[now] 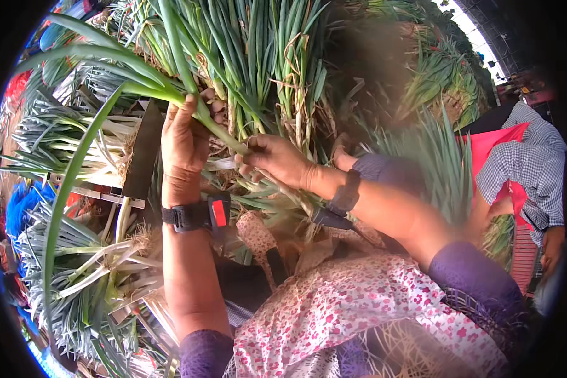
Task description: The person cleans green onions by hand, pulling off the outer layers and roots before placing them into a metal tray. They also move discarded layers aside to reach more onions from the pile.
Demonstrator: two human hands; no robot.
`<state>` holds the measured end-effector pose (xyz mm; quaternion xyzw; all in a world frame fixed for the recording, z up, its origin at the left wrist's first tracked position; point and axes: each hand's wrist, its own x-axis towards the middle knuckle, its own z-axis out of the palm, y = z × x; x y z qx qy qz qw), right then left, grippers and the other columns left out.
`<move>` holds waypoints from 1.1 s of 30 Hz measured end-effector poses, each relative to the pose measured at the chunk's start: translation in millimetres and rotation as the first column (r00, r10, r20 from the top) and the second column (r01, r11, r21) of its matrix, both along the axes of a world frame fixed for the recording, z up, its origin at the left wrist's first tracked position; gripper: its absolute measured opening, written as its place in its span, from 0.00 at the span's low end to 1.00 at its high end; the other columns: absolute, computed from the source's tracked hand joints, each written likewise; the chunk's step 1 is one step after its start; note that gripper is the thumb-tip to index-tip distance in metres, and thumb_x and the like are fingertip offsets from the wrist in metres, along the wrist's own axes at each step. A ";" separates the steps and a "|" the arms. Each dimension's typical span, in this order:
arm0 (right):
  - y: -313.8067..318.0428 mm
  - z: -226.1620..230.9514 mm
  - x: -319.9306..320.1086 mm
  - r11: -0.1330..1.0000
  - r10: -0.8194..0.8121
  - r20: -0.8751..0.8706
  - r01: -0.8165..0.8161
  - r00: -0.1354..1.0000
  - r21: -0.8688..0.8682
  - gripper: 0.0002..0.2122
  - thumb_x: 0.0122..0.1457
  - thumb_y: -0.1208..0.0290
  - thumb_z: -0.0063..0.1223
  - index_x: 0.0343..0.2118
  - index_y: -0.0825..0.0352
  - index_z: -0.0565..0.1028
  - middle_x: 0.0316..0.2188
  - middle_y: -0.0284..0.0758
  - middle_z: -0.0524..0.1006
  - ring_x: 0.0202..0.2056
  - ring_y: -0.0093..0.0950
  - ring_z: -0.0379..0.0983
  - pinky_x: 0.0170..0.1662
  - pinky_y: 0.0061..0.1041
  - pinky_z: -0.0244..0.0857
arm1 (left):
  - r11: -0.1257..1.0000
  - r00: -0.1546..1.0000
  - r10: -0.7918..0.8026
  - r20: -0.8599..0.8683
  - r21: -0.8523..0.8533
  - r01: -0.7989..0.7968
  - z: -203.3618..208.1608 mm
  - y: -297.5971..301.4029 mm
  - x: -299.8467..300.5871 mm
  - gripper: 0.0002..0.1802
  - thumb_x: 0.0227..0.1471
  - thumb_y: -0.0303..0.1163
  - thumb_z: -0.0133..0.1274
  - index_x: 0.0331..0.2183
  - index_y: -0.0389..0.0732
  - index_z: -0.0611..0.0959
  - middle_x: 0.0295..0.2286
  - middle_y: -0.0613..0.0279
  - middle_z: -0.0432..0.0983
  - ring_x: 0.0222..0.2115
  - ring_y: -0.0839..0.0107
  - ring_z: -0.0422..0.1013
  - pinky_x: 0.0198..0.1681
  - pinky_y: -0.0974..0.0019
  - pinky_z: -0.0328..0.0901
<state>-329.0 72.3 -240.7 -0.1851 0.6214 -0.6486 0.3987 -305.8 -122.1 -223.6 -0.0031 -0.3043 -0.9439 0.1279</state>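
Observation:
A long green onion (219, 130) lies slantwise between my two hands, its leaves fanning out to the upper left and one leaf drooping down the left side. My left hand (186, 137) is closed round it where the leaves split from the stem. Lower down, my right hand (276, 160) is closed with the fingers pinching the pale stem near its lower end. The root tip is partly hidden by the right hand. Just beyond both hands stands a thick heap of untrimmed green onions (252, 57) with dry, brownish skins.
At left, pale-stemmed green onions (97, 148) rest against a dark flat panel (142, 151), with more onions (88, 277) below. Blue strips (28, 214) hang at the far left. A person in a checked sleeve (523, 167) sits close on the right. A floral apron (334, 302) covers my lap.

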 end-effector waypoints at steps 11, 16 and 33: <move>1.6 12.4 21.2 0.995 -0.092 -0.474 0.096 0.876 -0.017 0.04 0.53 0.74 0.53 0.32 0.66 0.75 0.29 0.31 0.76 0.32 0.21 0.73 0.37 0.21 0.67 | 0.954 0.914 0.299 0.273 -0.071 -0.291 -8.8 12.1 -2.9 0.09 0.53 0.31 0.50 0.37 0.43 0.69 0.28 0.62 0.72 0.21 0.75 0.65 0.20 0.74 0.60; 23.7 30.0 21.5 0.882 -0.044 0.222 0.142 0.974 -0.449 0.06 0.60 0.68 0.45 0.32 0.64 0.68 0.22 0.30 0.72 0.24 0.19 0.69 0.31 0.19 0.67 | 0.962 0.955 0.246 0.168 0.079 -0.262 -16.4 -13.1 2.0 0.14 0.52 0.35 0.52 0.41 0.47 0.68 0.29 0.64 0.70 0.20 0.78 0.62 0.18 0.77 0.59; 95.6 20.4 -3.2 0.904 0.288 -0.735 0.079 0.614 0.421 0.28 0.48 0.69 0.57 0.52 0.66 0.62 0.46 0.42 0.69 0.48 0.35 0.67 0.51 0.28 0.60 | 0.858 0.837 0.510 0.197 -0.045 -0.512 -6.9 -21.7 7.8 0.12 0.52 0.35 0.50 0.39 0.44 0.70 0.29 0.64 0.70 0.20 0.77 0.64 0.17 0.77 0.58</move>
